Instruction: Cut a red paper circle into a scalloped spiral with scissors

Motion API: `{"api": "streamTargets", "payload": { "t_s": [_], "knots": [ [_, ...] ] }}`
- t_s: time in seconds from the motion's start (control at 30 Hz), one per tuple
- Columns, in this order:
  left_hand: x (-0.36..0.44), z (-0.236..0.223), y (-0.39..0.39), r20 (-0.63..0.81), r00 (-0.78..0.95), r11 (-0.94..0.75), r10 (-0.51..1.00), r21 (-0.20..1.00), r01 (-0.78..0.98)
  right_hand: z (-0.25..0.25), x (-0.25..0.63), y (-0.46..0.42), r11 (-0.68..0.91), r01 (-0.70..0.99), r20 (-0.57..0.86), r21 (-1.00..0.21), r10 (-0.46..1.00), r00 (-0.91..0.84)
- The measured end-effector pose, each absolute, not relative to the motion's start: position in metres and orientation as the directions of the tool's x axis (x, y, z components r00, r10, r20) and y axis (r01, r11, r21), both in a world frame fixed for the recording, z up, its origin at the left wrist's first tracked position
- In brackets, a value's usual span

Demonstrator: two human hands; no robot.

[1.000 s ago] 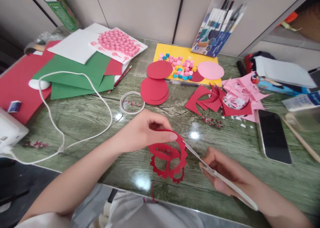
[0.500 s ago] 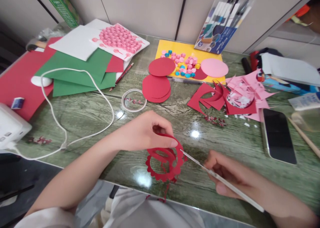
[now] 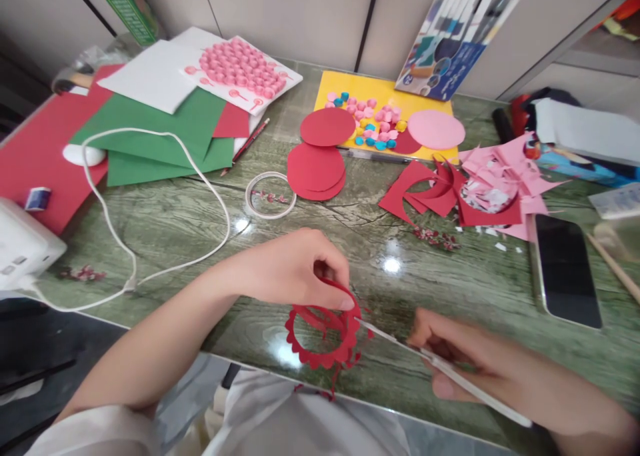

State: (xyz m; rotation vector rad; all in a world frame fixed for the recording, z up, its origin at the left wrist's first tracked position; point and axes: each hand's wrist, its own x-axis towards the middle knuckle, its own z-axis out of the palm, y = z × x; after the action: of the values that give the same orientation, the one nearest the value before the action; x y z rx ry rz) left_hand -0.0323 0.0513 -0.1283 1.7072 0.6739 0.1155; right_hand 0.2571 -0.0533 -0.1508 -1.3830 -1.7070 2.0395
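Observation:
Between the thumb and fingers of my left hand (image 3: 300, 269) is a red paper spiral strip (image 3: 323, 359) with a scalloped outer edge. It hangs in loops above the table's front edge. My right hand (image 3: 450, 353) is closed around white-handled craft scissors (image 3: 440, 363), partly hidden by the fingers. Their narrow blades meet the strip's right edge, just below my left thumb. Small red paper bits (image 3: 357, 357) lie or hang around the loops; which of them are loose I cannot tell.
Red paper circles (image 3: 316, 169) and a roll of tape (image 3: 271, 214) lie beyond my left hand. Behind stands a yellow sheet (image 3: 345, 83) with small rolled papers. To the right are red offcuts (image 3: 407, 186), pink scraps (image 3: 537, 176) and a phone (image 3: 567, 269). A white cable (image 3: 220, 209) loops at left.
Both hands have come slightly lower in view, and the scalloped strip has turned in my left hand. The scissors have shifted down along its edge, and red bits appear beside the blades.

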Motion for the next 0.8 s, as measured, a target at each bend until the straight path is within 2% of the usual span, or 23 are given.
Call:
{"api": "streamTargets", "payload": {
  "t_s": [0.13, 0.47, 0.6, 0.8],
  "knots": [
    [-0.032, -0.129, 0.051, -0.297, 0.837, -0.118, 0.459, 0.914, 0.389, -0.154, 0.258, -0.053, -0.228, 0.587, -0.601, -0.777, 0.546, -0.584],
    [-0.031, -0.13, 0.05, -0.344, 0.849, -0.102, 0.4, 0.904, 0.414, -0.151, 0.255, -0.052, -0.147, 0.643, -0.595, -0.752, 0.571, -0.566],
    [-0.031, -0.13, 0.052, -0.319, 0.826, -0.076, 0.464, 0.915, 0.396, -0.157, 0.257, -0.052, -0.28, 0.594, -0.637, -0.754, 0.53, -0.56],
    [-0.03, -0.13, 0.052, -0.264, 0.69, 0.06, 0.674, 0.951, 0.304, -0.147, 0.244, -0.043, -0.541, 0.292, -0.586, -0.788, 0.517, -0.625]
  ]
}}
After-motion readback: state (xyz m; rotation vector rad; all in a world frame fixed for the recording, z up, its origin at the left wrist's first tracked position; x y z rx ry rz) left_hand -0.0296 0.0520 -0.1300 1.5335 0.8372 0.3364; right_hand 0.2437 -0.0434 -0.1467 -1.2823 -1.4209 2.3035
